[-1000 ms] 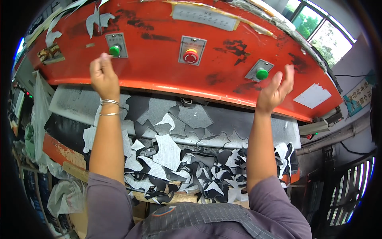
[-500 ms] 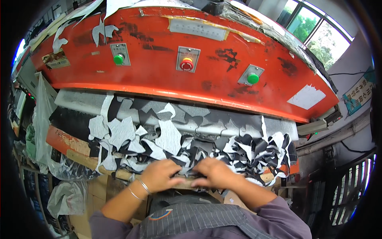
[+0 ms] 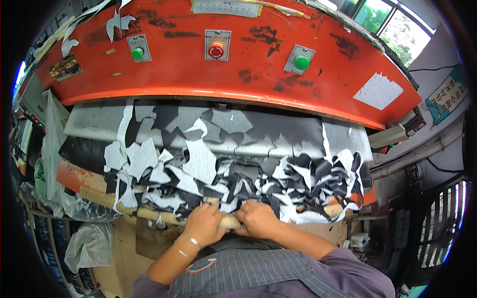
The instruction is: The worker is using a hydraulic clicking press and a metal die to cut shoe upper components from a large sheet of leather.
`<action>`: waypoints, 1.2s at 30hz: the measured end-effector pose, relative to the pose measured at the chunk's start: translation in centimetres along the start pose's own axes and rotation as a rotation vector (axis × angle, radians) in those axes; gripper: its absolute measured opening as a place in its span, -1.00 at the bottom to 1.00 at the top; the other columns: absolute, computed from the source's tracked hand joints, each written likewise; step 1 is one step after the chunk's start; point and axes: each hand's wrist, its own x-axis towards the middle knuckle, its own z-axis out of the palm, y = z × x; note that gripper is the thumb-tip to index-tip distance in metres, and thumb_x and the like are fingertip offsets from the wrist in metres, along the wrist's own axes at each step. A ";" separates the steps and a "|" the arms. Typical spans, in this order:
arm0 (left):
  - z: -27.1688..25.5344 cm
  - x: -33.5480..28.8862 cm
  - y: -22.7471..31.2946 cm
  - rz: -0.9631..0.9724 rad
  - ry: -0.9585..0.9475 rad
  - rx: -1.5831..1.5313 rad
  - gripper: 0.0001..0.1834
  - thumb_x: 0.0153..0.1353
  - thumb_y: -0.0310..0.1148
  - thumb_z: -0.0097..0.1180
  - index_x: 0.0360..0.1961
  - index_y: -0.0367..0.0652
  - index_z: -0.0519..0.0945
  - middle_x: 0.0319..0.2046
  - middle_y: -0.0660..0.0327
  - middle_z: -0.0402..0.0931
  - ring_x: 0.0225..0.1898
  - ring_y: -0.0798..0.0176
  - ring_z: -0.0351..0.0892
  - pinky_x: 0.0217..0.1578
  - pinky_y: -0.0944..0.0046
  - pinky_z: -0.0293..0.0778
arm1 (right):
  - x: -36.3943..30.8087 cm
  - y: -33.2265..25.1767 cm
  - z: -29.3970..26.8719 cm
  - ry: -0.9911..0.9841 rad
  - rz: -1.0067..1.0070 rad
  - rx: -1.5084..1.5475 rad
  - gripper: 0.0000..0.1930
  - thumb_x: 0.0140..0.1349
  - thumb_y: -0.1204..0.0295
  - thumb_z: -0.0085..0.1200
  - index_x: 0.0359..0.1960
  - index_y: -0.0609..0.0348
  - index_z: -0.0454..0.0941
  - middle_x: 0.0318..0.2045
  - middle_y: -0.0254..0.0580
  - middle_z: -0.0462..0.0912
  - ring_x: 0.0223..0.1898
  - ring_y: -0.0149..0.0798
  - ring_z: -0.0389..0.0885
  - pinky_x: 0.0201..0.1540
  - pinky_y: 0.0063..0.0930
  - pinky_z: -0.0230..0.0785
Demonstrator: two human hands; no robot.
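Observation:
My left hand (image 3: 204,222) and my right hand (image 3: 259,219) sit close together at the middle of the machine's front edge. Both have fingers curled over a tan rounded bar (image 3: 230,222), part of which shows between them. Just beyond my knuckles lies a tangled heap of black and white material scraps (image 3: 243,185), with strips drooping over the bar. Larger white offcuts (image 3: 199,161) with curved, cut-out edges rest at the left of the heap. Behind it, a black sheet (image 3: 285,128) with cut outlines lies on the pale grey machine bed (image 3: 94,121).
A red press beam (image 3: 164,74) spans above the bed, with two green buttons (image 3: 301,62) and a red stop button (image 3: 216,50). Clear plastic bags (image 3: 54,144) hang at the left. A white sack (image 3: 89,248) stands below them. A barred frame (image 3: 442,223) is at the right.
My hands have moved closer together and now curl around the bar, where thumbs pointed inward before. The view has shifted, so the press beam appears higher and more of the bed shows.

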 end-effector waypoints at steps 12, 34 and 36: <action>-6.0 27.5 -18.1 -0.396 0.512 -0.140 -0.53 0.25 -0.37 -0.06 0.21 -0.15 0.37 0.13 -0.05 0.39 0.15 -0.13 0.38 0.12 0.02 0.32 | 26.7 15.9 -11.3 0.134 0.372 -0.177 -0.10 -0.11 -0.16 0.26 0.26 -0.03 0.26 0.36 0.18 0.07 0.36 0.17 0.05 0.11 0.27 0.20; -1.7 28.0 -5.4 0.055 -0.169 -1.011 -0.31 0.08 -0.31 0.33 0.22 -0.22 0.32 0.10 0.11 0.40 0.13 0.24 0.38 0.10 0.22 0.33 | 7.4 19.4 -10.2 0.427 0.235 1.062 -0.62 0.15 0.35 0.05 -0.02 0.27 0.55 -0.04 -0.21 0.41 -0.01 -0.31 0.39 0.05 -0.49 0.24; -0.5 26.3 -4.4 0.028 -0.248 -1.074 -0.45 0.12 -0.35 0.29 0.12 -0.23 0.41 -0.04 0.18 0.50 -0.02 0.31 0.51 -0.02 0.27 0.44 | 6.5 18.6 -9.8 0.333 0.278 1.143 -0.63 0.14 0.37 0.09 -0.02 0.28 0.55 -0.01 -0.20 0.39 0.01 -0.31 0.36 0.07 -0.47 0.25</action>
